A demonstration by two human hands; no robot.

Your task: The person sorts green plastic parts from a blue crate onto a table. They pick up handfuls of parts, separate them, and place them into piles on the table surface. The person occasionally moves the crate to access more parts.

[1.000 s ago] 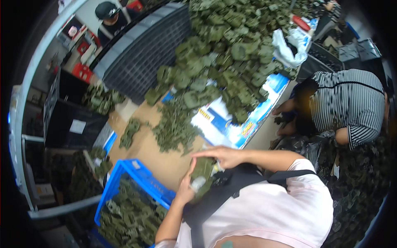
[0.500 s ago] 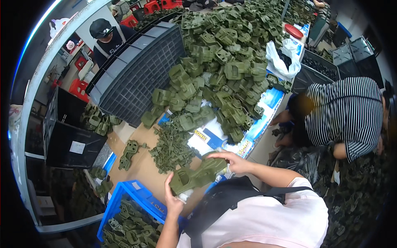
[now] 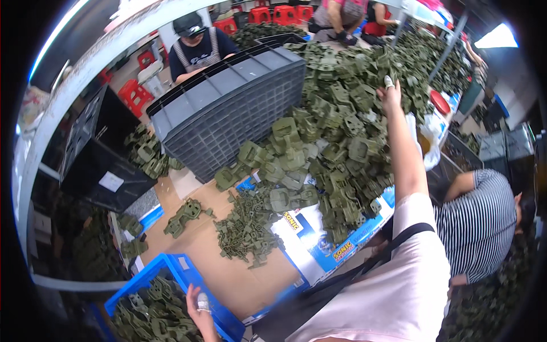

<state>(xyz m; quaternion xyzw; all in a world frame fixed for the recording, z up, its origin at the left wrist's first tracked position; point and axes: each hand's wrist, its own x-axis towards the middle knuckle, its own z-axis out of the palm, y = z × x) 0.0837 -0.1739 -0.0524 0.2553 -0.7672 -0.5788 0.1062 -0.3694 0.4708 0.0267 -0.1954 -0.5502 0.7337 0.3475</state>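
Observation:
My right arm stretches far over the heap of dark green molded plastic parts. At its back right, my right hand touches the heap, fingers partly spread, with a white cover on one fingertip. No part shows clearly in its grasp. Low on the left, my left hand is open beside the blue crate, holding nothing; one finger has a white wrap. Similar green parts fill that crate. A small pile of thin green pieces lies on the brown cardboard. Left of it is a single green part.
A large dark grey crate leans at the heap's left side. Behind it a person in a cap works. At right, a person in a striped shirt bends down. A white plastic bag and red dish sit along the right edge.
The green part that both hands held is out of them. My right hand has reached far forward to the heap, and my left has moved down-left to the blue crate. The view has shifted too.

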